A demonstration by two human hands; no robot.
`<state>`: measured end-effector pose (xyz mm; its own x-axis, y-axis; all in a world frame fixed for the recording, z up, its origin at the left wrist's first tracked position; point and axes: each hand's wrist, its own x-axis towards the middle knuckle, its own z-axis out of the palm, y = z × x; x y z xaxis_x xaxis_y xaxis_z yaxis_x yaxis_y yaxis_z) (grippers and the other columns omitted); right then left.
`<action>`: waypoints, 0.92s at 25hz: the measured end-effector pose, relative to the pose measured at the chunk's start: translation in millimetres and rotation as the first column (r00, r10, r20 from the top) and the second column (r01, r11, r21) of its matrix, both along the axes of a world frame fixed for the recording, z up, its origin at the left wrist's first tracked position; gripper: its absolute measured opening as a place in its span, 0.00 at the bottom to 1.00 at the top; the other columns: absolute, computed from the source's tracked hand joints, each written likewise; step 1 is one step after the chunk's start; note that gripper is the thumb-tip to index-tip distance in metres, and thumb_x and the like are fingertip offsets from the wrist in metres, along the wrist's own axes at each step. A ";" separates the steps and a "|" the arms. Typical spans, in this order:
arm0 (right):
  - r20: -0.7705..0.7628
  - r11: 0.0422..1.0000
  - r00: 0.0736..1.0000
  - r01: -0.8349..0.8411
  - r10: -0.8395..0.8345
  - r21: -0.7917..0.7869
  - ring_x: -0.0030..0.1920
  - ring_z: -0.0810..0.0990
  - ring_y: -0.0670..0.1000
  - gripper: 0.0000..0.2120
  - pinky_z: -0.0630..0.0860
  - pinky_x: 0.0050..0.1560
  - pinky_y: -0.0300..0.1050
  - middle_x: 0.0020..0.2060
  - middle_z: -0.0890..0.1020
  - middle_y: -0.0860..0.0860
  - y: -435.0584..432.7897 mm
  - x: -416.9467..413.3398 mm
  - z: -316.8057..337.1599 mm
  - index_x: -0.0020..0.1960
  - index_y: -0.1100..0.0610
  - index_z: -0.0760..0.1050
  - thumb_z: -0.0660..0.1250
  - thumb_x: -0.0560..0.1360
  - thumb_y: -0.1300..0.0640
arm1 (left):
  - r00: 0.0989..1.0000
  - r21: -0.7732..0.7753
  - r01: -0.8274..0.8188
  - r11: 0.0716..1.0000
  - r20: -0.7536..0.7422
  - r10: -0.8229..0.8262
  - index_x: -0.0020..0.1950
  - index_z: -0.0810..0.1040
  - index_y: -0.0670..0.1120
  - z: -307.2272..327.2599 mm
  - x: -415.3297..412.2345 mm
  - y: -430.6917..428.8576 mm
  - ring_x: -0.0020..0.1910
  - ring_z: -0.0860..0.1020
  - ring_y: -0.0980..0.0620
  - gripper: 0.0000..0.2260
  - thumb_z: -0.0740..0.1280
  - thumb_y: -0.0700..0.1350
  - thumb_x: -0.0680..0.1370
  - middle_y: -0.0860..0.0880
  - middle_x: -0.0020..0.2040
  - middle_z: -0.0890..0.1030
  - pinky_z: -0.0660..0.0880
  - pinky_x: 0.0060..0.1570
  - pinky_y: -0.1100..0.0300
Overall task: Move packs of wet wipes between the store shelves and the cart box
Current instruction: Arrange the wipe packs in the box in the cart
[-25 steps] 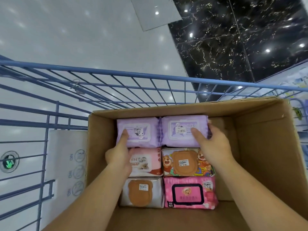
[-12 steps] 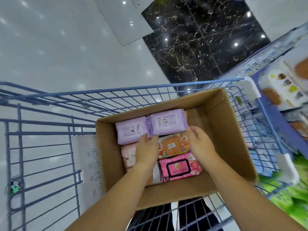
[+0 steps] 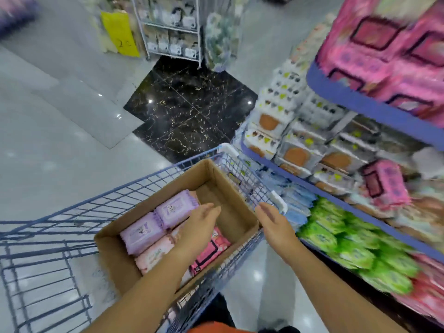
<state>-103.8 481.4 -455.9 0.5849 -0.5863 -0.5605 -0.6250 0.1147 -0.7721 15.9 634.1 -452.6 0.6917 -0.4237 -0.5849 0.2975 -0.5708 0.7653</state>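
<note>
Both hands are empty at this moment. The left hand (image 3: 200, 227) hovers above the packs in the brown cardboard box (image 3: 235, 200), its fingers (image 3: 212, 210) straight and relaxed, holding nothing. The right hand (image 3: 274, 223) is over the right edge of the box, also with loose, spread fingers (image 3: 263, 207), turned toward the blue-edged store shelves (image 3: 336, 198).

The box stands in the blue wire cart (image 3: 245, 181). It holds two purple soft packs of wet wipes (image 3: 176, 209), a pale pink pack (image 3: 153, 254) and a bright pink pack with a dark frame (image 3: 211, 248). Its right part looks free.

I judge that the step in hand is the passage between box and shelf: nothing is carried, and the next pack is not yet taken. The next move probably calls for a reach to the right and a firm grip on one soft pack, perhaps from the green packs (image 3: 348, 236) or the light blue packs (image 3: 298, 200) just beside the cart.

The white corner guard of the cart (image 3: 278, 200) and the high wire rim lie between the right hand and the shelf, so the arm must pass over them. The shelves are blurred, so the labels cannot be read.
</note>
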 end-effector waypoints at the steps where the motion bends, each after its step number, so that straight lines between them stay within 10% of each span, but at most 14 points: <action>1: 0.013 1.000 1.000 0.018 -0.018 -0.012 0.59 0.72 0.44 0.22 0.65 0.58 0.40 0.63 0.73 0.43 -10.0 -17.7 13.2 0.74 0.50 0.68 0.61 0.82 0.45 | 0.999 -0.017 0.042 0.999 0.033 -0.042 0.64 0.79 0.53 11.6 -12.4 -12.0 0.64 0.75 0.56 0.18 0.64 0.61 0.79 0.57 0.63 0.80 0.68 0.63 0.59; 23: 0.487 0.640 0.687 0.710 -0.539 -0.293 0.62 0.71 0.47 0.24 0.68 0.59 0.44 0.70 0.71 0.46 -292.9 -463.8 264.3 0.77 0.52 0.64 0.59 0.83 0.46 | 0.693 -0.355 0.720 0.596 0.420 -0.587 0.79 0.65 0.50 282.9 -403.2 -423.0 0.62 0.68 0.56 0.24 0.59 0.57 0.85 0.53 0.75 0.69 0.65 0.59 0.55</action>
<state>-567.6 188.5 -191.6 0.0718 -0.9974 -0.0048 -0.2292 -0.0118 -0.9733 -387.3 211.1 -169.7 0.1985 -0.9789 -0.0479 -0.2369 -0.0953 0.9669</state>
